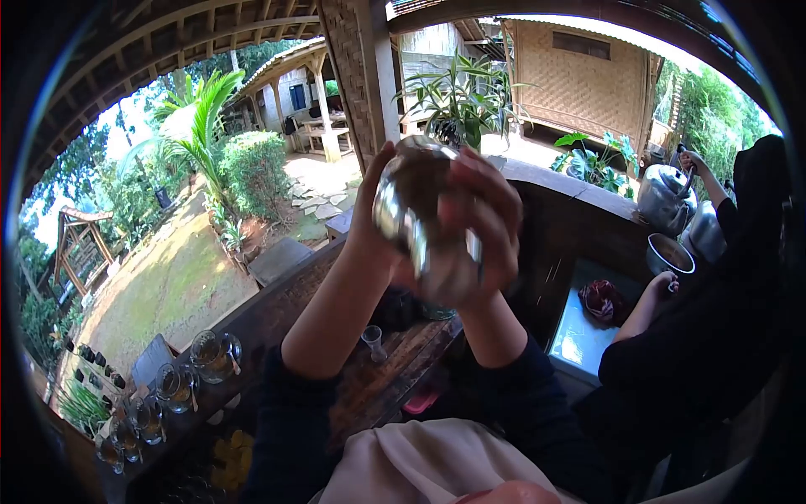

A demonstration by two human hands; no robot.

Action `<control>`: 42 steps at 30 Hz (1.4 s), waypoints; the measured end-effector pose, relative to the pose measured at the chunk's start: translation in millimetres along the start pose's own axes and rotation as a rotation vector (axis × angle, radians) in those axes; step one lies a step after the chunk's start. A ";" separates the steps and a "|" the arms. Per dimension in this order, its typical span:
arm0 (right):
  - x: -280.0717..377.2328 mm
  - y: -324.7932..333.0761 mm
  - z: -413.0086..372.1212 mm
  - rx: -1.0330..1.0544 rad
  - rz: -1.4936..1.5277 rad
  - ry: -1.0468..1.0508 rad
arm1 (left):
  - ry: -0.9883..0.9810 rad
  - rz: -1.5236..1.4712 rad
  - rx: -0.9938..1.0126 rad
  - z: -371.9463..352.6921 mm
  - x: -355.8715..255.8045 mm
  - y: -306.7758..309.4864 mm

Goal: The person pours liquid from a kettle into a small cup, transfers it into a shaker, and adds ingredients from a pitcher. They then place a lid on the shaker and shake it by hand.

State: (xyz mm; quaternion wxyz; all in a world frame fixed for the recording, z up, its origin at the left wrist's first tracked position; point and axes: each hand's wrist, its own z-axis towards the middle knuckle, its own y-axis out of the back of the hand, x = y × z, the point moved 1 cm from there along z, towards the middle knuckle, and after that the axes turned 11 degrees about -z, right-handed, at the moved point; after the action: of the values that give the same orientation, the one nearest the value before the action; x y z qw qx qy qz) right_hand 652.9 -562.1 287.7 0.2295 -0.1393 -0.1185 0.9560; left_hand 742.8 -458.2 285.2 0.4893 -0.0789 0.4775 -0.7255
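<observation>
Raised in front of me is a shiny metal cocktail shaker, held between both hands and somewhat blurred. My left hand is wrapped round its left side. On the other side, my right hand has its fingers curled across the shaker's front, blurred at the tips. Below my forearms, a small clear glass stands on the dark wooden counter. Part of another glass vessel shows just under the shaker, mostly hidden by my hands.
Several glass cups with spoons line the ledge at left. A co-worker in dark clothing stands at right, one hand on a saucepan, the other at a kettle. A maroon cloth lies on a pale blue surface.
</observation>
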 end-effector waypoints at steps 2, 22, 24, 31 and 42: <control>17.9 -12.4 14.9 -0.024 0.016 0.192 | 0.037 0.109 0.116 -4.1 9.1 -36.0; -19.5 10.5 -15.9 -0.057 -0.093 0.149 | 0.169 0.091 0.101 16.9 1.7 1.2; -37.7 5.8 -23.0 0.113 -0.129 -0.399 | -0.269 0.728 0.074 13.1 19.4 23.9; 17.1 17.9 -7.5 -0.095 -0.007 0.403 | 0.058 0.166 0.143 -5.9 32.9 -22.7; -35.1 43.1 -10.2 0.149 -0.110 -0.125 | 0.060 -0.036 -0.031 48.1 27.9 50.4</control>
State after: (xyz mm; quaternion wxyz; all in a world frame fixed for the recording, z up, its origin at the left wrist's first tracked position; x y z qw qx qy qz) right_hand 668.7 -614.3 273.1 0.2835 -0.0553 -0.0686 0.9549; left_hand 788.6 -513.0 262.1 0.4604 -0.0732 0.5017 -0.7286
